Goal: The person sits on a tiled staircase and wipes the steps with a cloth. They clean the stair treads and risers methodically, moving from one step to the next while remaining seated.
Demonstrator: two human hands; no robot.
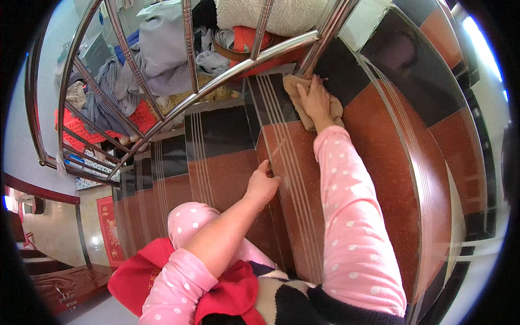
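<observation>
On the stair tread by the railing post, my right hand (316, 101) presses down on a brown cloth (298, 95), fingers spread across it. The cloth lies against the foot of the metal post (310, 61), partly over black tile and partly over reddish-brown tile. Lower and to the left, my left hand (263, 185) hovers or rests near the edge of the stair tread (298, 178); contact is unclear. Its thumb and forefinger are bent and apart, and no object shows between them. The other fingers are mostly hidden.
A stainless steel railing (219, 81) runs along the stairs' left side. Behind it are piled clothes (158, 48) and a fleecy white cover (268, 16). Lower steps (166, 183) descend leftward; a higher step (406, 69) rises at right. A red apron (142, 264) hangs over my lap.
</observation>
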